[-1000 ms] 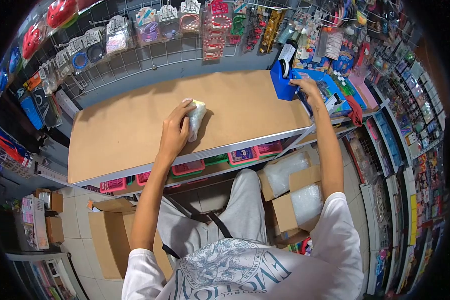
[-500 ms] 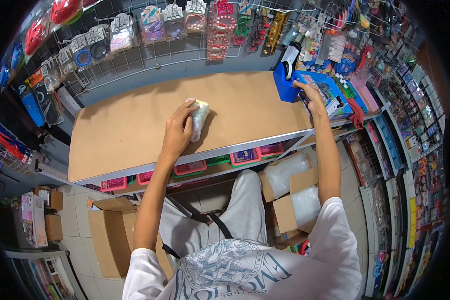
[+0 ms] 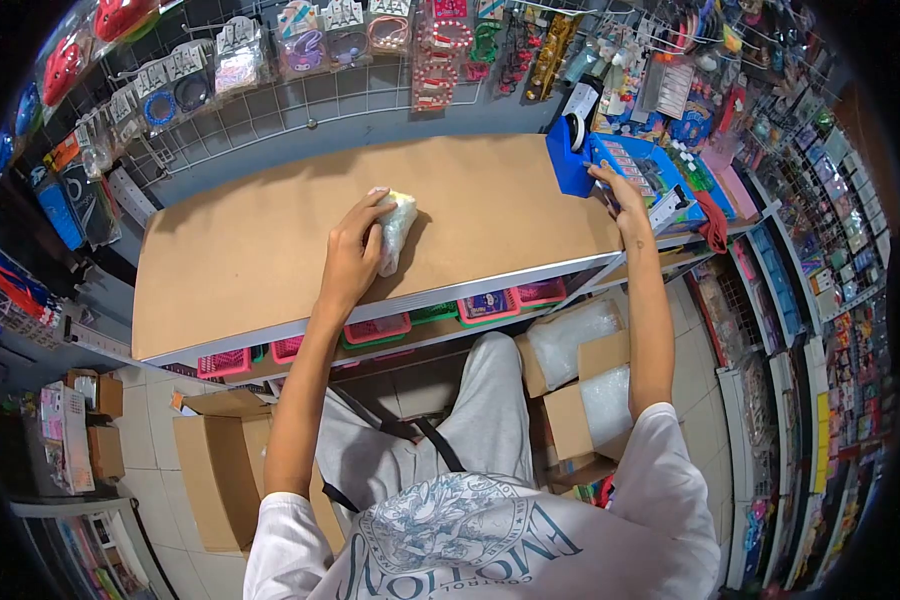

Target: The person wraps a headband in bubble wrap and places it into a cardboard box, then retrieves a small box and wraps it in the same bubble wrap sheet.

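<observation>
A small bundle in clear bubble wrap (image 3: 398, 236), pale yellow at its top end, stands on the brown tabletop (image 3: 260, 240). My left hand (image 3: 355, 245) is closed round its left side, fingers at the top. At the right end of the table, my right hand (image 3: 625, 200) is beside a blue tape dispenser (image 3: 568, 165) with a roll in it. The fingers of that hand are bent near the dispenser's lower right edge; whether they hold something is too small to tell. A blue tray (image 3: 685, 170) with small packaged goods lies just beyond the right hand.
Hair accessories hang on a wire grid (image 3: 360, 85) behind the table. Pink baskets (image 3: 375, 328) sit on a shelf under the tabletop. An open cardboard box (image 3: 210, 480) is on the floor at left, and boxes with bubble wrap (image 3: 605, 405) stand at right.
The view has shifted slightly. My left hand still has the wrapped bundle in the same place, and my right hand stays by the dispenser with its fingers a little changed.
</observation>
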A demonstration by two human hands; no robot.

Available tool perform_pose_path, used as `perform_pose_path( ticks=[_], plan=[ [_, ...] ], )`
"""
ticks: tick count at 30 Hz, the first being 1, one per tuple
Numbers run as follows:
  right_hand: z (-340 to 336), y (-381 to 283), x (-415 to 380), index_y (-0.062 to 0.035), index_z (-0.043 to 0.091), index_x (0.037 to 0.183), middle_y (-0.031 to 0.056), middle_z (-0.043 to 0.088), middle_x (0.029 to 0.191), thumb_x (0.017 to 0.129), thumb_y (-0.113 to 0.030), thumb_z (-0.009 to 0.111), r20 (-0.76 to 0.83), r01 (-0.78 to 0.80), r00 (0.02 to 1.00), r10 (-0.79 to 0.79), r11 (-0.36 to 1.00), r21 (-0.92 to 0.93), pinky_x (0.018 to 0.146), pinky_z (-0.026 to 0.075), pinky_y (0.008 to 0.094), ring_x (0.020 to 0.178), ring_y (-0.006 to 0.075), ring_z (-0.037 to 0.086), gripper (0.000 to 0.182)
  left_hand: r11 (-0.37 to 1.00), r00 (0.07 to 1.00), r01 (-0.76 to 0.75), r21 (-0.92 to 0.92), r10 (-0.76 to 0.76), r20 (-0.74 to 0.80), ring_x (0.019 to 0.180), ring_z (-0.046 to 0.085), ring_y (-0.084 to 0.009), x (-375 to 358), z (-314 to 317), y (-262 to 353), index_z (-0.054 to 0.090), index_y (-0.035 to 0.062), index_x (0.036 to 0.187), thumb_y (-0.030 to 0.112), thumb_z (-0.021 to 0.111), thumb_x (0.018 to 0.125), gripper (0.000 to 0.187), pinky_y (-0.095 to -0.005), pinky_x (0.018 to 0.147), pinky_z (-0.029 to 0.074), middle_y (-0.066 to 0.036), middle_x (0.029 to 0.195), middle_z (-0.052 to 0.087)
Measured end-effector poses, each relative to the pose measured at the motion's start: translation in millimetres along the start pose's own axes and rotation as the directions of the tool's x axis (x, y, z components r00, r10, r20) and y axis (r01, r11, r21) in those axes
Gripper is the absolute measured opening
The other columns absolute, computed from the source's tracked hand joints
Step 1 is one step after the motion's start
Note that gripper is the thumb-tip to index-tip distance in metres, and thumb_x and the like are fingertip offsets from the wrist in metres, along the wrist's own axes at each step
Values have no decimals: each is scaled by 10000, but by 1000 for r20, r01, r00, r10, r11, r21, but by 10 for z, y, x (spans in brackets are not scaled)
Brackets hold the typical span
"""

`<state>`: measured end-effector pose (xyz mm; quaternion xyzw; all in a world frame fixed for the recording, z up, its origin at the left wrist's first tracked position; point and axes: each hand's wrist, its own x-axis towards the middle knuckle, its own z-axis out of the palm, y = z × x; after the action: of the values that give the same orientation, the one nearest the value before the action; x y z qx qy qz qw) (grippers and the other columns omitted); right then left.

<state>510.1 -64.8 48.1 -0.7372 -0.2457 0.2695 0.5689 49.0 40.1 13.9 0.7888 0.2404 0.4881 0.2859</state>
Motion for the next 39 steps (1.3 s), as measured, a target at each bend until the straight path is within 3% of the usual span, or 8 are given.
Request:
perform_pose_path(
  ticks=[10, 13, 16, 26, 30, 31, 38, 39],
  plan=[
    [151, 154, -28, -147, 782, 1084, -32, 715, 1213, 833, -353, 762, -98, 2, 995, 9, 994, 106, 1010, 410, 294, 1105, 143, 593, 325, 1000, 1000, 6, -3, -6, 18, 1338, 559, -362, -8, -1, -31, 702, -36, 1172, -62, 481, 902, 349, -426, 1129, 428, -196, 1374, 631],
    [273, 90, -210, -116, 800, 973, -15, 772, 1025, 836, -248, 742, -164, 76, 985, -46, 981, 181, 835, 410, 256, 890, 87, 618, 199, 1000, 1000, -1, -3, 1, 13, 1331, 561, -370, -6, 8, -45, 704, -36, 1164, -56, 490, 904, 338, -432, 1123, 435, -201, 1359, 637],
    [220, 218, -6, -139, 779, 1085, -6, 742, 1178, 847, -335, 732, -102, 33, 995, -16, 984, 177, 1056, 383, 294, 1171, 151, 596, 312, 1000, 1000, -15, 5, 15, -2, 1318, 564, -380, 0, 8, -39, 708, -38, 1145, -51, 512, 898, 315, -445, 1110, 449, -208, 1328, 650],
    [202, 294, 111, -166, 754, 1143, 6, 757, 1170, 863, -337, 692, -39, 50, 998, -44, 984, 173, 1098, 336, 340, 1220, 147, 582, 333, 998, 998, -49, 29, 50, -41, 1226, 627, -351, -12, 3, -31, 735, 55, 1173, -86, 534, 868, 392, -403, 1018, 505, -184, 1338, 630],
    [350, 423, 77, -64, 770, 1071, 74, 765, 1109, 846, -226, 728, -11, -37, 999, 38, 996, 78, 945, 483, 318, 985, 166, 689, 281, 999, 999, -28, 18, 29, -14, 1178, 650, -339, 0, -17, -25, 737, 59, 1163, -85, 539, 862, 388, -397, 959, 528, -179, 1264, 659],
    [438, 284, -157, -9, 770, 1032, 89, 765, 1052, 845, -170, 737, -57, -25, 998, 33, 989, 143, 851, 517, 294, 865, 182, 701, 249, 999, 999, -31, 18, 31, -15, 1167, 655, -337, 8, -23, -30, 738, 59, 1160, -84, 541, 862, 385, -396, 948, 533, -178, 1249, 665],
    [764, 480, -748, 17, 776, 1035, 28, 725, 1016, 893, -156, 769, -222, 470, 875, -431, 867, 169, 771, 451, 247, 886, 98, 610, 224, 998, 1000, -14, -55, 15, 16, 1180, 674, -308, 39, -56, -111, 683, 14, 1192, -75, 558, 881, 346, -371, 1002, 518, -184, 1217, 702],
    [856, 342, -957, 19, 767, 1077, 28, 722, 1052, 906, -195, 767, -139, 352, 934, -330, 919, 180, 777, 453, 243, 901, 94, 607, 274, 993, 997, 61, -106, -56, 53, 1182, 680, -290, 43, -72, -79, 650, -3, 1173, -74, 573, 894, 298, -368, 1030, 504, -181, 1226, 709]
  ],
)
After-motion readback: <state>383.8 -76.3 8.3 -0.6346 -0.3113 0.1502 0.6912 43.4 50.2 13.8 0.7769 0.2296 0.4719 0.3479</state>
